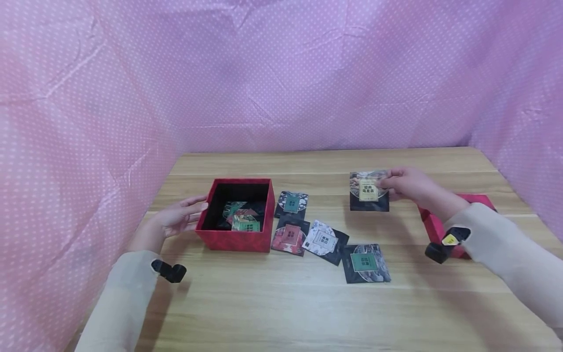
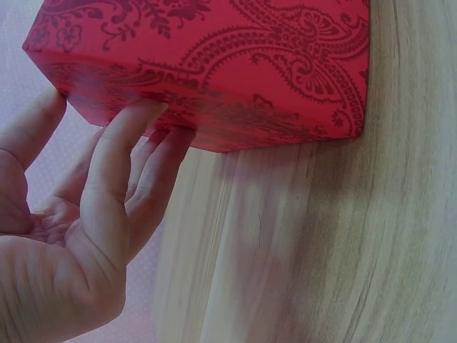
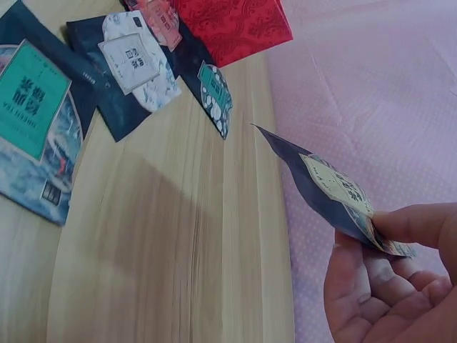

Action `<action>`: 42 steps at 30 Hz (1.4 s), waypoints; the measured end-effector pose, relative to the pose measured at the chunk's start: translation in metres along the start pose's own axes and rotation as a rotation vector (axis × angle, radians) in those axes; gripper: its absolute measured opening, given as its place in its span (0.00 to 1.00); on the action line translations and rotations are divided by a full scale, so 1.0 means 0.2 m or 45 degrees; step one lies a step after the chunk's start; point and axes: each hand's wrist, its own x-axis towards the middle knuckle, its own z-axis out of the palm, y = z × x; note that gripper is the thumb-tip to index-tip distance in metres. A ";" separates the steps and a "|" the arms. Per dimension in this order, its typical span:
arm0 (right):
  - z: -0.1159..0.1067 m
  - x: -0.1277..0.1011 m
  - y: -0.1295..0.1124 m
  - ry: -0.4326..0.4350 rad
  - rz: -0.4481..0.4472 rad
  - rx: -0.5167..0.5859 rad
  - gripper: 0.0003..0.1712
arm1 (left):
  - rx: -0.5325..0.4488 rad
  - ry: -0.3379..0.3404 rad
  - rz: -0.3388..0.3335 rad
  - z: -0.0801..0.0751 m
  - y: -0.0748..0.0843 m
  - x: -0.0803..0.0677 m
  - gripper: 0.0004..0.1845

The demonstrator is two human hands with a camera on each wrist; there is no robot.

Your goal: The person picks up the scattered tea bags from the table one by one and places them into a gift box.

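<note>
Packet held right of centre, box at centre left
Your right hand (image 1: 406, 185) pinched a tea packet (image 1: 369, 191) above the table; your left hand (image 1: 178, 218), fingers straight, touched the red box (image 1: 235, 239), well left of the packet

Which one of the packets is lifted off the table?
The dark packet with the cream label, pinched by the right hand; the others lie flat.

box (image 1: 235, 238): red, darker red paisley print outside, black inside. packets right of box, nearest first: black with white florals, teal label (image 1: 292, 204); red-and-black, red label (image 1: 290, 236); white-and-black, pale label (image 1: 325, 240); black with grey-white art, green label (image 1: 366, 262). farthest right of box, packet (image 1: 369, 191) black with cream-yellow label. lid (image 1: 433, 226): red. backdrop (image 1: 281, 73): pink, white dots. table (image 1: 281, 313): light wood grain.
</note>
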 end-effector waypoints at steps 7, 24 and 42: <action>0.05 0.03 -0.04 -0.017 -0.021 0.126 0.16 | 0.036 -0.016 0.001 0.00 0.01 0.00 0.39; 0.22 0.09 -0.17 -0.086 -0.081 0.346 0.12 | 0.096 -0.007 0.002 -0.01 0.00 0.01 0.39; 0.46 0.15 -0.36 -0.133 -0.116 0.463 0.12 | 0.015 -0.014 0.007 0.00 0.00 -0.01 0.36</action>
